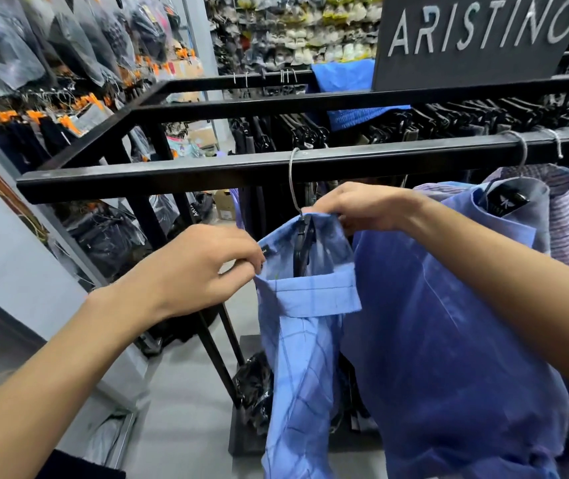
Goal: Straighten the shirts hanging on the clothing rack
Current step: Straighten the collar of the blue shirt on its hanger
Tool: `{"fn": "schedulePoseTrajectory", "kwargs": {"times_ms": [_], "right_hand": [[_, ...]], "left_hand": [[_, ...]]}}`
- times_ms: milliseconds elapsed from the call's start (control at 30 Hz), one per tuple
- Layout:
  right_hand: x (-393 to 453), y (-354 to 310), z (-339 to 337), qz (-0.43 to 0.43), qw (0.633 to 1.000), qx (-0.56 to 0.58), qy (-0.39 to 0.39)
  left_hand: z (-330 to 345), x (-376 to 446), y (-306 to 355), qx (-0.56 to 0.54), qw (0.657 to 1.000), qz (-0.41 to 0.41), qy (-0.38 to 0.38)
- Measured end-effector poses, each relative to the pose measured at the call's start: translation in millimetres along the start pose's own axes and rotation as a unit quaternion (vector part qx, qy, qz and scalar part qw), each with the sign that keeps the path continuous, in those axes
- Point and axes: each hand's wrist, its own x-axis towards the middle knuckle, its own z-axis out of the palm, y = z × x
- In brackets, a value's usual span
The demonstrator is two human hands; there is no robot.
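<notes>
Two hands work one collar at the near rail of a black rack (pixel 158 174), which spans the view from left to right. On its far rail hang dark garments on clip hangers, and a sign (pixel 476 39) reading ARISTINO stands on top. To the right on the near rail hang more shirts (pixel 562 216), striped and grey, packed close together.

Nearest the free left end of that row hangs the blue shirt (pixel 304 357), light blue with a faint check. Its long axis runs straight down from the rail, and the body drops out of view at the bottom edge. A second, plainer blue shirt (pixel 449 323) hangs just beside it on the right, touching it. The collar (pixel 310 292) opens upward toward the camera, its band folded over at the front.

A wire hook (pixel 292 181) loops over the rail and runs down into the collar, where a dark hanger (pixel 302 247) shows inside the neck.

The left hand (pixel 193 271) comes in from the lower left, fingers curled, pinching the collar's left edge. The right hand (pixel 359 205) reaches across from the right, higher and closer to the hook, its fingers curled down over the collar's back edge. So the collar lies between the two hands, stretched across the line from one to the other. Judging by this, the next move is likely a pull to seat the collar squarely on the hanger, and the right hand is better placed to steady the hook.
</notes>
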Motion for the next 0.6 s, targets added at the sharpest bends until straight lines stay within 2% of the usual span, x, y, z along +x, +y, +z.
{"fn": "schedulePoseTrajectory", "kwargs": {"times_ms": [100, 167, 233, 333, 400, 600], "right_hand": [[-0.2, 9.3, 10.9, -0.05, 0.994, -0.058, 0.081], [-3.3, 8.9, 19.6, -0.128, 0.982, -0.072, 0.116], [-11.5, 4.9, 27.1, -0.197, 0.963, -0.123, 0.139], [-18.1, 10.3, 32.8, -0.215, 0.942, -0.22, 0.134], [-14.3, 20.3, 32.7, -0.216, 0.925, -0.271, 0.159], [-4.7, 31.3, 30.2, -0.223, 0.894, -0.312, 0.232]], "left_hand": [[12.9, 9.7, -2.1, -0.055, 0.992, -0.116, 0.013], [20.4, 19.2, -5.4, -0.031, 0.987, -0.153, 0.028], [24.8, 28.1, -5.9, 0.018, 0.981, -0.195, 0.012], [28.4, 43.0, -3.8, 0.059, 0.965, -0.257, 0.006], [32.7, 52.6, -6.3, 0.069, 0.956, -0.285, -0.007], [46.1, 72.4, -15.1, -0.09, 0.928, -0.353, -0.076]]}}
